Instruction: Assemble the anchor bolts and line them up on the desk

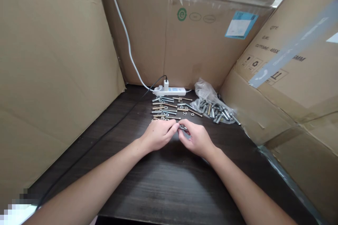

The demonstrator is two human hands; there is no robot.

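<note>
My left hand [159, 134] and my right hand [195, 139] meet over the dark wooden table [169, 182], fingertips pinched together on a small metal bolt [182, 127] between them. Just beyond my hands lie rows of metal bolts, sleeves and washers [166, 109], laid out side by side. To their right a clear plastic bag [211, 103] spills several more silver bolts onto the table.
A white power strip [170, 91] with a plugged-in charger lies at the back; its white cable runs up the left and a black cable [105, 135] crosses the table. Large cardboard boxes [52, 70] wall in the left, back and right.
</note>
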